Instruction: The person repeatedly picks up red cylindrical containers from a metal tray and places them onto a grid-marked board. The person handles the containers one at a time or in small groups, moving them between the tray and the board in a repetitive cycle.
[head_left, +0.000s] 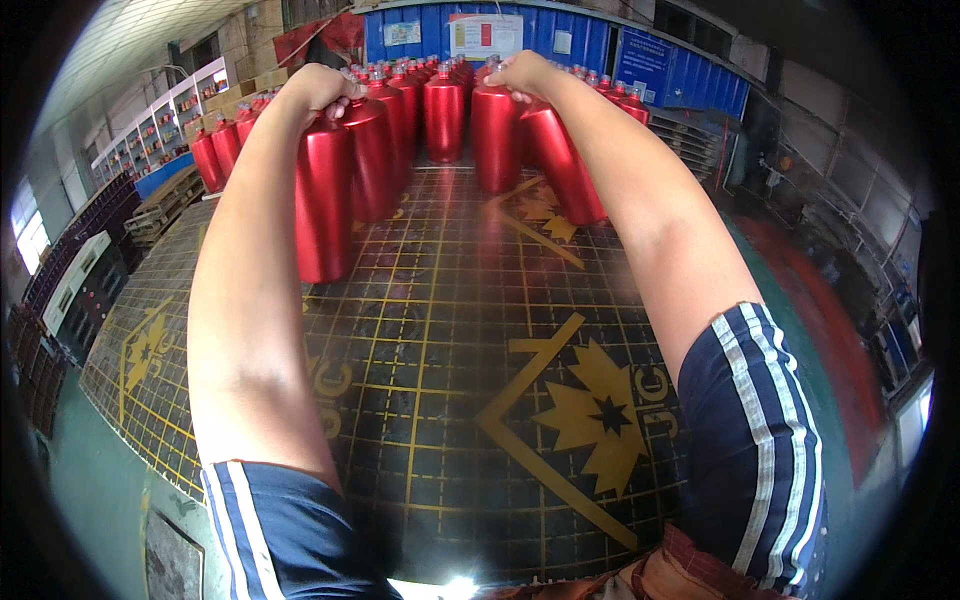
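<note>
Reaching out from the near edge of the dark desk, two bare arms stretch toward red bottles by its far edge. Left of the middle, the left hand has its fingers curled around the top of the closest bottle. Right of the middle, the right hand bends over the top of a standing bottle, fingers curled in. A leaning bottle is just beside it; I cannot tell if that hand has both. It seems best to hold the necks, go slowly and set each bottom flat, so no bottle gets bumped over. The right hand and arm hide the leaning bottle's top. More bottles farther off overlap too much to count.
</note>
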